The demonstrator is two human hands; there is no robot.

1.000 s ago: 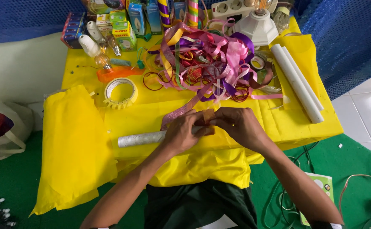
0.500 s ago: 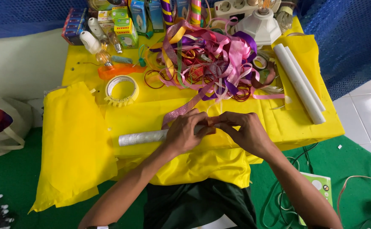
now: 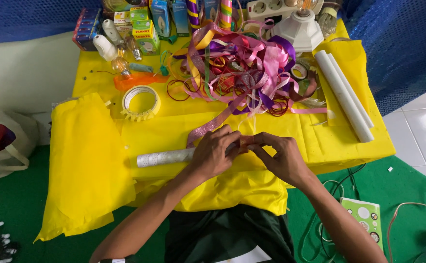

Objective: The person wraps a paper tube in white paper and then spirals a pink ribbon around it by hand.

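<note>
A silver patterned roll (image 3: 164, 157) lies across the yellow-covered table (image 3: 96, 160) near its front edge. My left hand (image 3: 214, 155) is curled over the right end of this roll. My right hand (image 3: 280, 157) meets it there, fingertips pinching at a pink ribbon (image 3: 208, 127) that runs up to a tangled heap of coloured ribbons (image 3: 242, 68). The roll's right end is hidden under my hands.
A roll of tape (image 3: 140, 103) lies left of the ribbons. Two white paper rolls (image 3: 346, 95) lie at the right. Light bulbs (image 3: 118, 61), small boxes (image 3: 147, 34) and a white lamp base (image 3: 299, 27) stand at the back. A white bag (image 3: 1, 146) and cables (image 3: 417, 214) lie on the green floor.
Both hands stay on the roll's right end with only small finger movements. The view has shifted slightly.
</note>
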